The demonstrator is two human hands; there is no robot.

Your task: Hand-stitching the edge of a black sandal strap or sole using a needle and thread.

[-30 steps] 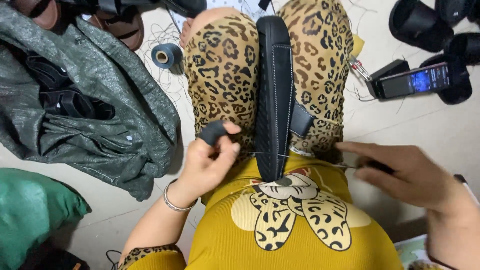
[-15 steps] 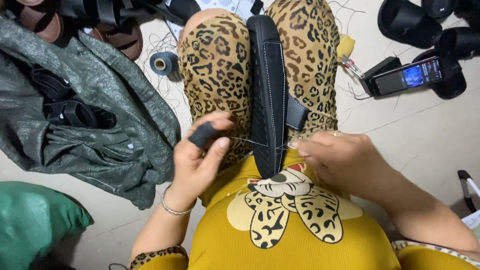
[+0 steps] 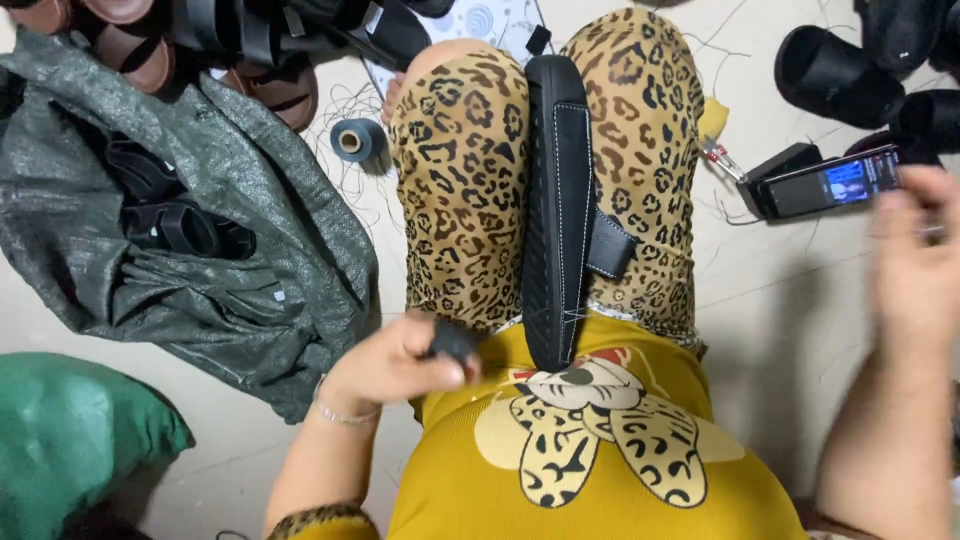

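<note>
Black rubbery grip-pad [image 3: 452,340] pinched in left hand [image 3: 395,362], fingers curling shut round it, sparing fingertips while pulling thread. Right hand [image 3: 915,262] blurring out to the side, loosely closed; contents impossible to tell. Black sandal sole [image 3: 556,210] lying clamped between leopard-print knees [image 3: 465,170], steadying it for stitching. Farther off: thread spool [image 3: 355,140], grey-green sack [image 3: 200,230], phone [image 3: 830,185].

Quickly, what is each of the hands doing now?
Left hand: closed on a small black piece.
Right hand: raised, blurred; cannot tell.
</note>
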